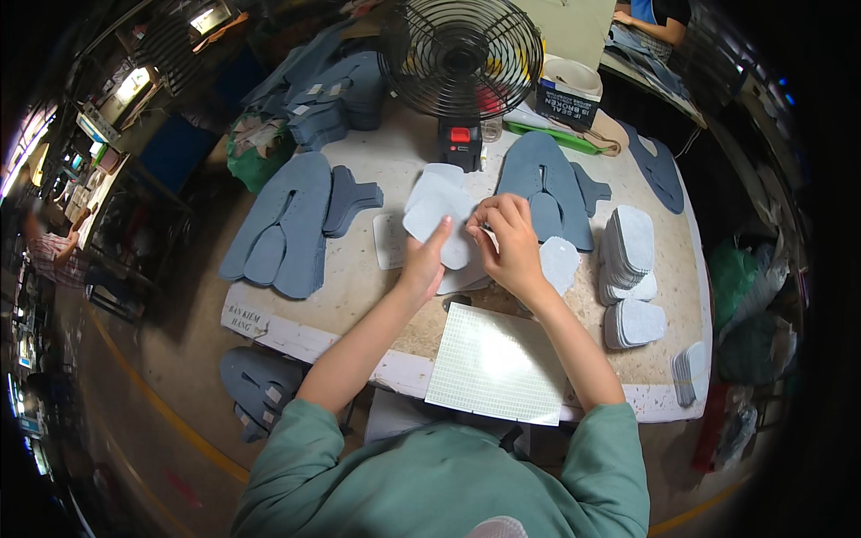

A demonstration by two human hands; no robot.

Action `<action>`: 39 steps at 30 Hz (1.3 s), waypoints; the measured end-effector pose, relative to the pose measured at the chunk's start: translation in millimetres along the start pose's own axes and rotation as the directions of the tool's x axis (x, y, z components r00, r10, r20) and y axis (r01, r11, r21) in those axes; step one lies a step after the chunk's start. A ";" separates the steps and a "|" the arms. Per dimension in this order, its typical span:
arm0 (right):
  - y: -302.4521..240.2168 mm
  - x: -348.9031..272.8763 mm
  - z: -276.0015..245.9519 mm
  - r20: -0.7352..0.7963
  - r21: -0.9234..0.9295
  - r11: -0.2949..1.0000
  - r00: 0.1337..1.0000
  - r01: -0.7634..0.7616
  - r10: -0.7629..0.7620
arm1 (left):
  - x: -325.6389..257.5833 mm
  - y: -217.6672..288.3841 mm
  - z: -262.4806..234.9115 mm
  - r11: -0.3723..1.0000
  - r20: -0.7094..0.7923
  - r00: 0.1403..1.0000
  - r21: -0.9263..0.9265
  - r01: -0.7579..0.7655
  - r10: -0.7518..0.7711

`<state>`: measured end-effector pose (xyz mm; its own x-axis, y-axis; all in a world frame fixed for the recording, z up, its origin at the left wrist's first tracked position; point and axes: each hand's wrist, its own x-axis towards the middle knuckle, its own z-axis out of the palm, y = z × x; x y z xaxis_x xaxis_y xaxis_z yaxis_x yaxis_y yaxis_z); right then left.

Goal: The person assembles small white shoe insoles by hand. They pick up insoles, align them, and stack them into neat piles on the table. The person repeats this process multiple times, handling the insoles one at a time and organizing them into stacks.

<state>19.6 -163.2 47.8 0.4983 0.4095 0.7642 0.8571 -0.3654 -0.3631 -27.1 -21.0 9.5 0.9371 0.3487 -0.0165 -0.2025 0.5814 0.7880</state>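
My left hand grips a light grey rounded fabric piece, with the thumb lying on its top face. At the right edge of that piece, my right hand has its fingertips pinched together; whatever is between them is too small to make out. More light grey pieces show behind and below the held one. Close to my right wrist lies another light grey pile. A pale sheet with a fine grid of small marks lies in front of me, between my forearms.
Blue-grey shoe-upper pieces are stacked at left and right, beside smaller stacked pieces. Light grey stacks line the table's right side. A black fan stands at the back, near a dark box and green tray.
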 end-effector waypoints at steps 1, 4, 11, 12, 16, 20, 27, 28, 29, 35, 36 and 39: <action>-2.0 1.1 -1.0 0.019 0.060 0.998 1.000 0.003 -0.004 | 3.9 6.4 -1.4 1.000 -0.036 0.999 -0.030 0.006 -0.007; -6.5 8.2 -1.4 0.036 0.241 0.954 0.983 -0.181 0.177 | 6.5 17.1 -3.6 0.996 -0.044 0.996 0.052 -0.076 0.078; -19.5 24.8 14.1 0.321 0.269 0.874 0.893 -0.405 0.316 | 11.0 16.2 -9.4 0.963 -0.106 0.977 0.217 -0.161 0.187; -12.8 36.0 16.9 0.308 0.299 0.877 0.908 -0.377 0.285 | 15.9 20.8 -14.4 0.969 -0.183 0.964 0.192 -0.155 0.191; 17.7 85.8 51.7 0.313 0.256 0.869 0.887 -0.424 0.341 | 29.1 34.4 -32.4 0.954 -0.310 0.909 0.196 -0.227 0.280; 39.0 115.1 94.2 0.358 0.331 0.720 0.787 -0.610 0.502 | 27.3 29.8 -30.9 0.901 -0.160 0.919 0.314 -0.299 0.361; 50.6 66.2 38.1 0.380 0.132 0.948 0.898 -0.289 0.221 | -1.0 16.0 -12.0 0.230 0.577 0.815 0.788 -0.572 0.050; 50.1 56.8 22.7 0.424 0.074 0.936 0.861 -0.343 0.282 | -5.8 13.5 -10.1 0.001 0.679 0.731 0.733 -0.680 0.062; 49.6 48.5 8.4 0.442 0.075 0.938 0.854 -0.339 0.273 | -7.0 13.6 -9.7 0.031 0.668 0.744 0.744 -0.668 0.006; 45.0 11.2 -33.9 0.591 -0.089 0.912 0.715 -0.401 0.372 | 3.4 26.1 -12.8 0.212 0.390 0.853 0.919 -0.333 -0.347; 44.7 7.9 -34.2 0.615 -0.105 0.919 0.701 -0.380 0.360 | 2.7 27.6 -13.5 0.221 0.444 0.839 0.894 -0.390 -0.315; 45.3 2.3 -31.1 0.607 -0.157 0.918 0.698 -0.364 0.381 | -1.3 27.5 -12.5 0.144 0.601 0.768 0.799 -0.584 -0.221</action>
<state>55.5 -204.9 49.6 0.7534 0.6536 0.0716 0.5847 -0.6161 -0.5278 -37.4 3.8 23.6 0.9355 -0.3023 0.1829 -0.3488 -0.7073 0.6149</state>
